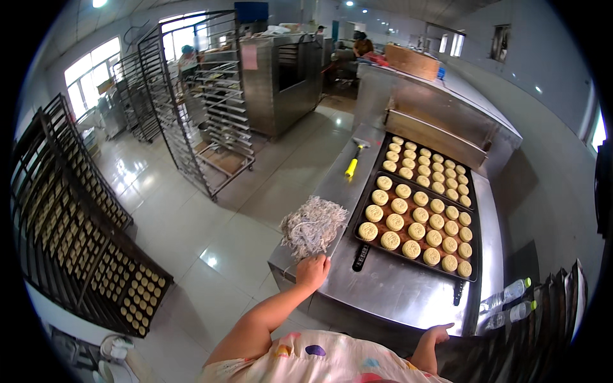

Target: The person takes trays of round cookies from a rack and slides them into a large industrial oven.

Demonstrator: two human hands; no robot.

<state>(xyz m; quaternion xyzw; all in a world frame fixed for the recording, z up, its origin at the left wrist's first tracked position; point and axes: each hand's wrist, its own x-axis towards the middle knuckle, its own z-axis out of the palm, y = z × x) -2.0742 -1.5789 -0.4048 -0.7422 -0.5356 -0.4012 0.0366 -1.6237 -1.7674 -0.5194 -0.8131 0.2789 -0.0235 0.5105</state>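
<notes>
My left hand (313, 272) is closed in a loose fist at the left edge of the steel counter. It lies right against the near end of a shaggy bundle of grey-white cotton threads (313, 225); whether the fingers grip anything is hidden. Low on the right, my right hand (437, 333) rests by the counter's near edge, fingers stretched out and holding nothing. Ahead of me two dark baking trays lie end to end, a near tray (405, 250) and a far tray (415, 182), both bearing rows of round, pale, stamped pastries (418, 231).
A scraper with a yellow handle (351, 167) lies left of the trays. Two clear bottles with green caps (511, 291) lie at right, beside upright dark trays (555, 319). Loaded racks (83, 236) stand left, and a tall metal rack (211, 108) beyond. Other people work far back.
</notes>
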